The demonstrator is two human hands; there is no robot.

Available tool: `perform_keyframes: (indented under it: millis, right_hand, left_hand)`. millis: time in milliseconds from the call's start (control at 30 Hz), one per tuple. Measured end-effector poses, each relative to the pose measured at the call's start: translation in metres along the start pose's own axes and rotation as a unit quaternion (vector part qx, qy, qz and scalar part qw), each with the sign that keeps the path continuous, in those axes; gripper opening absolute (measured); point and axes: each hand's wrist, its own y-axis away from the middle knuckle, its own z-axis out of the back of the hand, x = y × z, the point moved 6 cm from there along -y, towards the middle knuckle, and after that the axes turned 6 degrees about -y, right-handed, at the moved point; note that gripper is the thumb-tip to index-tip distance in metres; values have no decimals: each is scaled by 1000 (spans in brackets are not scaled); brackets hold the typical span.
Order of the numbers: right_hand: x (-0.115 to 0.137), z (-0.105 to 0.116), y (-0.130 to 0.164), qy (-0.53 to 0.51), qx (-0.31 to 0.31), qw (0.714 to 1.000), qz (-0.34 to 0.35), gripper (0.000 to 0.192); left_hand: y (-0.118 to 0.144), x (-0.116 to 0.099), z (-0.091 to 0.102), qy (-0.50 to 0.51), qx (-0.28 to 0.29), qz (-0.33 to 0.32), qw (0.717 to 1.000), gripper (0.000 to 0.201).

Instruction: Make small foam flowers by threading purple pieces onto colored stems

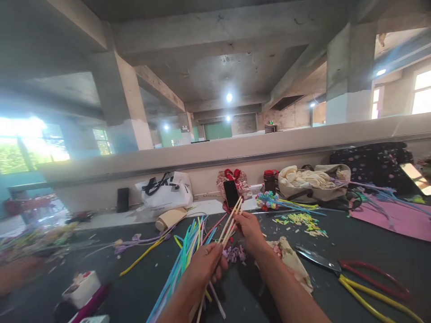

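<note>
My left hand (206,265) is closed around the lower part of several long cream pipe cleaners (229,224), which slant up and away from me. Near their upper ends, my right hand (249,231) pinches the same bunch. Beside and below my left hand lies a loose bundle of blue, green, yellow and lilac pipe cleaners (183,264). Small curled lilac pieces (235,255) lie on the dark table just beyond my fingers. A crumpled beige cloth (292,264) sits right of my right forearm, partly covered by it.
Large cutters (336,267) with red and yellow handles lie at the right. Short yellow-green cuttings (299,222) are scattered farther back, near a colourful flower bunch (267,198). A propped phone (231,194), white bag (164,194) and dark bottle (269,181) line the partition. Another person's blurred hand (20,273) is far left.
</note>
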Motion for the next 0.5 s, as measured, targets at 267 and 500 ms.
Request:
perform_keyframes:
  millis: [267,500]
  right_hand:
    - [1,3,0,-11,-4,1000,-5,8]
    - [3,2,0,-25,11,1000,-6,19]
  left_hand:
    - [3,3,1,-41,45,-14,998,61]
    - [9,3,-2,-80,64,-10,995,56]
